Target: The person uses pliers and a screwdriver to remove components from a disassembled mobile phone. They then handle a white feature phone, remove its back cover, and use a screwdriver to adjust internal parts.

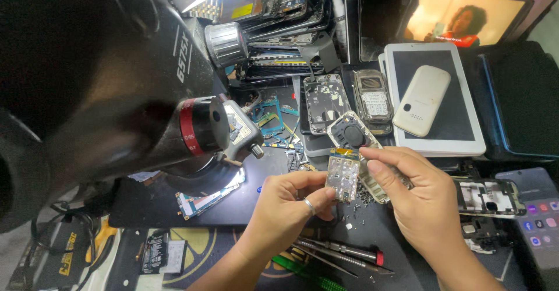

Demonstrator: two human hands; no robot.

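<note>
Under the microscope (116, 87) (screwdrivers (343, 250) nearby), both hands' fingers (317, 195) pinch a circuit board (342, 177).

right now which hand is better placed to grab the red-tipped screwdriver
Left. The left hand only pinches the small circuit board and sits just above the screwdriver; the right hand grips the phone frame, farther off.

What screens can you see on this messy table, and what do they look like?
Lit screen: top right, propped up, wide, glowing orange-yellow with a picture.
White tablet: right of centre, flat, dark blank screen, a cream phone lying on it.
Smartphone: bottom right edge, purple screen with small round icons.
Dark upright panel: top centre, black, unlit.
</note>
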